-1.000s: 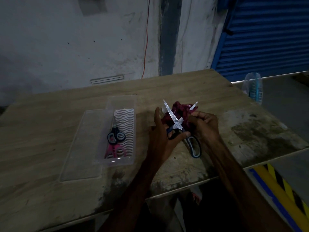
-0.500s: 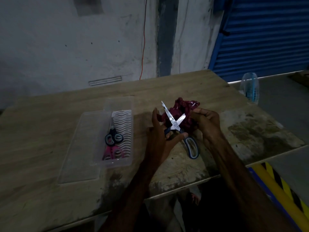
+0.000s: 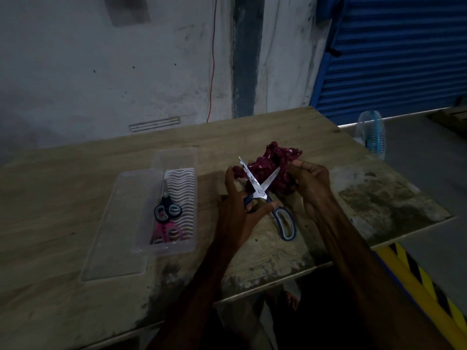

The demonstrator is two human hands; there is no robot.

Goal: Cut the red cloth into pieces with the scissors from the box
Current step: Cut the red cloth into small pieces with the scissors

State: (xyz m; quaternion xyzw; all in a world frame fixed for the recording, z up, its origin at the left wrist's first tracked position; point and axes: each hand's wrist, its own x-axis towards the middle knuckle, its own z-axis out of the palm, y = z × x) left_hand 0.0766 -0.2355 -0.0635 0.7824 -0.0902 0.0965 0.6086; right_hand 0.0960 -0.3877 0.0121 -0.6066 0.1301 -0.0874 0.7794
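A blue fan stands past the table's right edge before a blue shutter; a red wire hangs behind.

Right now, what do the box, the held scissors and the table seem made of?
Box: clear plastic, glossy, with see-through walls. Scissors: bright metal blades that glint; handles probably plastic or rubber, dark blue. Table: wood or plywood, matt, with visible grain and stains.

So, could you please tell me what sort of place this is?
Probably a workshop or garage: a blue roller shutter, a stained wooden workbench and a scuffed, marked wall.
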